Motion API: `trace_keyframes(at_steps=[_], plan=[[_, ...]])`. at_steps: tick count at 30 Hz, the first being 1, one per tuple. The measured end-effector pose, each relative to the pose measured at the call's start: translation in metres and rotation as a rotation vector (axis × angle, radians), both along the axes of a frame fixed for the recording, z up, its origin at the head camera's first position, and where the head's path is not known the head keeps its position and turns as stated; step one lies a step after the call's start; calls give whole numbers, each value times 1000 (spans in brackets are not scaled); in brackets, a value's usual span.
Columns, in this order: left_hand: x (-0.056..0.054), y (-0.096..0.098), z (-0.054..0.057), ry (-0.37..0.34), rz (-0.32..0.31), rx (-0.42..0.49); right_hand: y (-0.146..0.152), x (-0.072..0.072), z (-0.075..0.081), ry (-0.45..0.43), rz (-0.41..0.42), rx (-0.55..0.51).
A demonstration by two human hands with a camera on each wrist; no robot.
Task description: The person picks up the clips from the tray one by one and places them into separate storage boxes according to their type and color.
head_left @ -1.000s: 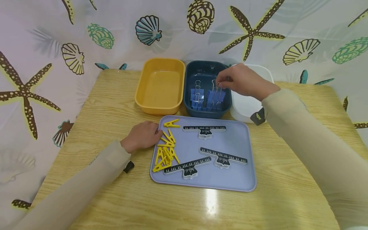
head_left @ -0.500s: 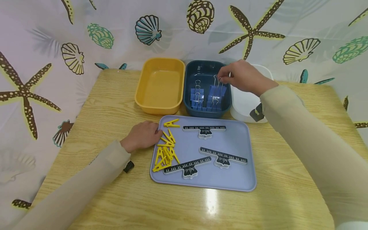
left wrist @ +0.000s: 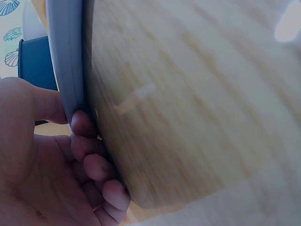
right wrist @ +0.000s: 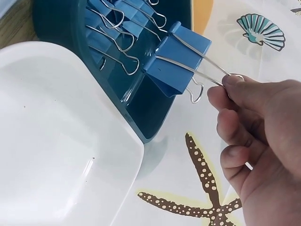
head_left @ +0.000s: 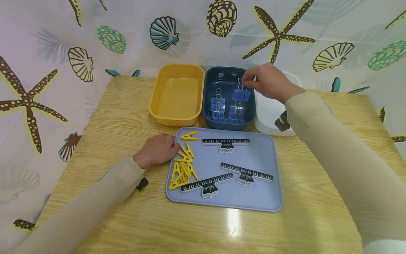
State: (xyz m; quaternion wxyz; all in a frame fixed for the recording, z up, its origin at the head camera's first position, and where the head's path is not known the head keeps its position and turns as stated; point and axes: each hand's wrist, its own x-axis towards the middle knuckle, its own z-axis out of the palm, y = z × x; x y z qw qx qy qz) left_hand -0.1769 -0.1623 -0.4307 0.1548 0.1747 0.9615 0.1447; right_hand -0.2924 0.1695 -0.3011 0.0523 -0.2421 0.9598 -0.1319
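Observation:
My right hand (head_left: pixel 269 82) pinches a wire handle of a blue binder clip (head_left: pixel 241 94) between thumb and finger, over the dark blue container (head_left: pixel 219 77). In the right wrist view this binder clip (right wrist: pixel 181 59) hangs tilted beside the container wall. More blue binder clips (head_left: pixel 217 109) stand in two groups within the container, handles upward. My left hand (head_left: pixel 158 149) grips the left edge of a lavender tray (head_left: pixel 253 197); in the left wrist view its curled fingers sit beneath the rim. Yellow clothespins (head_left: pixel 185 169) and three piano-keyboard clips (head_left: pixel 226 144) lie on the tray.
A yellow container (head_left: pixel 179 98) stands left of the dark blue one, and a white container (head_left: pixel 272 114) stands right, partly hidden by my right arm. All rest on a wooden table (head_left: pixel 120 102) before a patterned cloth (head_left: pixel 196 38).
My right hand has lifted slightly and carried the binder clip toward the back of the dark blue container, away from the right-hand group. My left hand and the tray have not moved.

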Motion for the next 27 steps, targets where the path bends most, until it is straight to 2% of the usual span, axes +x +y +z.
trace_keyframes(at_steps=[10, 27], plan=[[0, 0, -1, -9, 5, 0, -1, -8, -4, 24, -11, -5], [0, 0, 2, -16, 6, -9, -1, -20, -11, 13, -74, 15]])
